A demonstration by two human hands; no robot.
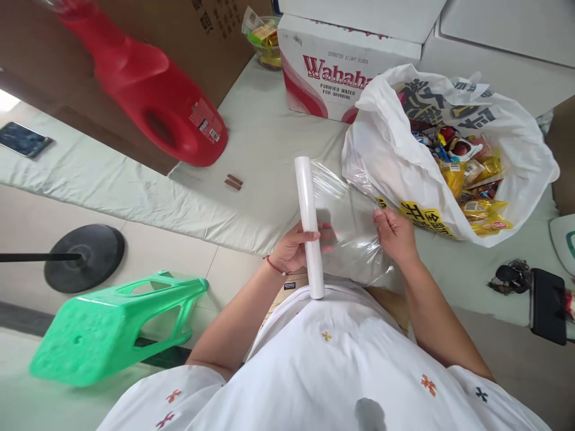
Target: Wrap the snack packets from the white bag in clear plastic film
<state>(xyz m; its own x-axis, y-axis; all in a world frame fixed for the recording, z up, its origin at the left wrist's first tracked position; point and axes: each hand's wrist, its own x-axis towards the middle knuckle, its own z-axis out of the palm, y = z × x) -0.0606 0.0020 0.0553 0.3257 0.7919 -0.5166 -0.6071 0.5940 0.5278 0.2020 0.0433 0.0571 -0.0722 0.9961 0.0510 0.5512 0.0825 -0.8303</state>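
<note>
A white roll of clear plastic bags (309, 257) stands slanted in front of my body. My left hand (291, 248) is wrapped round the roll's middle, thumb across its front. From the roll a sheet of clear plastic (348, 233) stretches to the right. My right hand (395, 233) pinches the right edge of that sheet between thumb and fingers. Just beyond my right hand a large white plastic bag (381, 131) sits open on the cloth-covered table (265, 137). Packaged snacks (471, 161) in yellow, red and blue wrappers fill it.
Behind stand a Wahaha water carton (332, 78) and a snack tub (267, 45). A red jug (153, 90), brown strips (233, 181) and a phone (24, 139) are leftward. Keys (510, 276) and a black phone (548, 305) lie right. A green stool (117, 329) stands lower left.
</note>
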